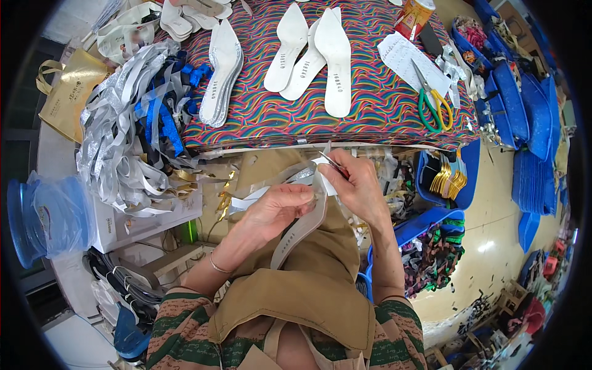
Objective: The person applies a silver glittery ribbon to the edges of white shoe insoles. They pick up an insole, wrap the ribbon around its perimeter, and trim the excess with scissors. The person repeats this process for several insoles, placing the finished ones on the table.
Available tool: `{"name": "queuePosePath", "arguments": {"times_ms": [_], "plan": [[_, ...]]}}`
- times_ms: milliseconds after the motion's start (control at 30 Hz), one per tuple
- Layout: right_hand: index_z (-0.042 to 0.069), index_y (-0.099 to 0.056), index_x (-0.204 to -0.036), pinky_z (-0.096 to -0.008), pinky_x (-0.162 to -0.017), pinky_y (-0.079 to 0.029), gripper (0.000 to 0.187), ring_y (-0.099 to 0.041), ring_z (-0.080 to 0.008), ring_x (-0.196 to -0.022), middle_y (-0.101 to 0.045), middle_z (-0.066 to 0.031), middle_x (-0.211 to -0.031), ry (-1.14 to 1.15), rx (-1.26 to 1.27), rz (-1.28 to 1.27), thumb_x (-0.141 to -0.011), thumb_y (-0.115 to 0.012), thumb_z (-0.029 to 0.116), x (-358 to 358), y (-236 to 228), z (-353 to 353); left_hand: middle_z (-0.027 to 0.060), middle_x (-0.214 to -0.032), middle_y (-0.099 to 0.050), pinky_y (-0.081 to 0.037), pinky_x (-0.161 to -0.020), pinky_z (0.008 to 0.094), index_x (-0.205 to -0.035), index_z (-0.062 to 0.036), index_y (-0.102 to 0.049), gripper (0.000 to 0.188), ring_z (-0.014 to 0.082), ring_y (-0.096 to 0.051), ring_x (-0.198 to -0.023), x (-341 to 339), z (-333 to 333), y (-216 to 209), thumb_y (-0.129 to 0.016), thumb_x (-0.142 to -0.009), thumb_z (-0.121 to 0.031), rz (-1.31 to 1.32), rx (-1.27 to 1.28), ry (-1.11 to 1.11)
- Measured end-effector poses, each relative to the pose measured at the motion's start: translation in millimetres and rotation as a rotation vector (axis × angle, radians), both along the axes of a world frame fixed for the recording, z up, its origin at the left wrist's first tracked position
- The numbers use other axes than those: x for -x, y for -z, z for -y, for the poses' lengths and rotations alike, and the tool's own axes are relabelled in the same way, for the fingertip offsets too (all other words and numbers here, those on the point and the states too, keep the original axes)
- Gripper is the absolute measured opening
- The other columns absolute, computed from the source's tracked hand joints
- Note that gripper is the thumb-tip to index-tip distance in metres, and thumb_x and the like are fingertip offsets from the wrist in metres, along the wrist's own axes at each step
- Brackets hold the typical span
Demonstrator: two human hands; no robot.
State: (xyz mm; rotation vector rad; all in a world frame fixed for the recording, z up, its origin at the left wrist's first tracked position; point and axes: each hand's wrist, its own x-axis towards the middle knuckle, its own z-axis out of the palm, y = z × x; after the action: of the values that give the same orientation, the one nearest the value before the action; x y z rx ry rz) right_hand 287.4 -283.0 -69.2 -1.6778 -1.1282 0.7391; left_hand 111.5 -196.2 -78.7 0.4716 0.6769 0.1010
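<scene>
Above my lap, my left hand (271, 209) grips a pale grey shoe insole (292, 239), its heel end pointing down toward my apron (302, 296). My right hand (359, 184) is closed at the insole's upper end, around a small dark metal tool (333, 163) whose exact kind I cannot make out. A white piece (327, 182) shows between the hands, partly hidden by the fingers. Silvery strip material (301, 176) trails to the left behind my left hand.
White insoles (338, 74) and an insole stack (221, 80) lie on the patterned table cover (271, 123), with green-and-yellow-handled scissors (435, 111) at right. Silver ribbons (117, 129) hang in a heap at left. Blue bins (472, 176) with strips and cut pieces stand at right.
</scene>
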Motion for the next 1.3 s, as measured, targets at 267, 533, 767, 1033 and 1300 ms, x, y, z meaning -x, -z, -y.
{"name": "queuePosePath", "arguments": {"times_ms": [267,533,767,1033,1300], "plan": [[-0.003,-0.063,-0.098,-0.0267,-0.057,-0.042,0.016,-0.052,-0.0063,-0.064,-0.06,-0.0051,-0.07,0.12,-0.012,-0.253,-0.089,-0.064,0.011,-9,5,20,0.0045,-0.086,-0.058,-0.043,-0.074,0.0338,-0.091,-0.0062,-0.06,0.011,0.0182,-0.054,-0.075,73,-68,10,-0.065,-0.089,-0.016,-0.443,-0.805,-0.079],[-0.001,-0.064,-0.094,-0.0207,-0.054,-0.034,0.01,-0.044,-0.0035,-0.061,-0.055,0.0021,-0.069,0.08,-0.265,-0.196,-0.089,-0.065,0.007,9,-18,-8,0.0081,-0.114,-0.06,-0.051,-0.082,0.032,-0.129,-0.0033,-0.05,0.045,0.0168,-0.061,-0.096,39,-38,-16,-0.066,-0.087,-0.009,-0.024,-0.595,0.063],[0.0,-0.069,-0.086,-0.0189,-0.052,-0.041,0.006,-0.057,-0.0041,-0.063,-0.067,-0.0024,-0.081,0.584,-0.416,-0.552,-0.083,-0.064,0.001,-8,-41,15,0.0076,-0.1,-0.067,-0.055,-0.079,0.03,-0.119,-0.0014,-0.058,0.035,0.0167,-0.067,-0.087,-5,-36,1,-0.067,-0.086,-0.01,0.245,-0.098,0.011],[0.0,-0.064,-0.097,-0.0183,-0.053,-0.047,0.009,-0.06,-0.008,-0.06,-0.068,-0.0086,-0.081,0.789,-0.599,-0.271,-0.088,-0.063,0.003,-32,-84,70,0.0074,-0.065,-0.051,-0.035,-0.045,0.0269,-0.115,-0.0029,-0.046,0.039,0.0142,-0.046,-0.048,-29,-40,2,-0.058,-0.093,-0.033,0.778,0.243,0.175],[-0.004,-0.067,-0.1,-0.02,-0.06,-0.042,0.014,-0.05,-0.0028,-0.068,-0.064,0.0011,-0.078,0.261,-0.197,-0.322,-0.089,-0.061,0.003,5,-42,0,0.0093,-0.085,-0.069,-0.053,-0.06,0.026,-0.108,0.001,-0.062,0.025,0.0156,-0.066,-0.069,-27,-30,-33,-0.064,-0.089,-0.015,0.157,-0.37,-0.146]]}}
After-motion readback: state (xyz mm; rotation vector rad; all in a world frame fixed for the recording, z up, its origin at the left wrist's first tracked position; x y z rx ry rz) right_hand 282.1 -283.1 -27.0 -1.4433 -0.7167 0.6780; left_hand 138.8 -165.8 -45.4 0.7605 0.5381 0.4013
